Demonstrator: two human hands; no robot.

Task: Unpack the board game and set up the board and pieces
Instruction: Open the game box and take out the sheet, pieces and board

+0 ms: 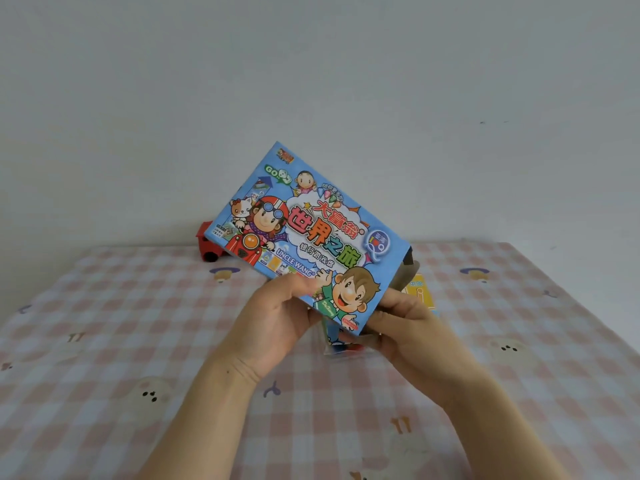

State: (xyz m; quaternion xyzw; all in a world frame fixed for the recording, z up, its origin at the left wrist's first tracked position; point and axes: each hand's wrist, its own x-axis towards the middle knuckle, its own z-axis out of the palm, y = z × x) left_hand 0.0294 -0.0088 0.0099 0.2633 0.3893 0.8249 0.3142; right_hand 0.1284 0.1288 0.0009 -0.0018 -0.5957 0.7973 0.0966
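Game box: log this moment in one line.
game box tilted, lifted | left hand grips | right hand grips end

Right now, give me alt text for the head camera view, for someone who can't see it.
A blue cardboard game box with cartoon characters is held tilted above a pink checked cloth by the left hand and right hand. A red toy vehicle sits behind it, a yellow card to its right.

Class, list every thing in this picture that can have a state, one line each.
Game box: held above the cloth, tilted, right end open.
Left grip: holds the box's lower edge.
Right grip: holds the box's lower corner.
Clear bag: out, below the box.
Yellow cards: out, lying on the cloth.
Red toy truck: standing behind the box.
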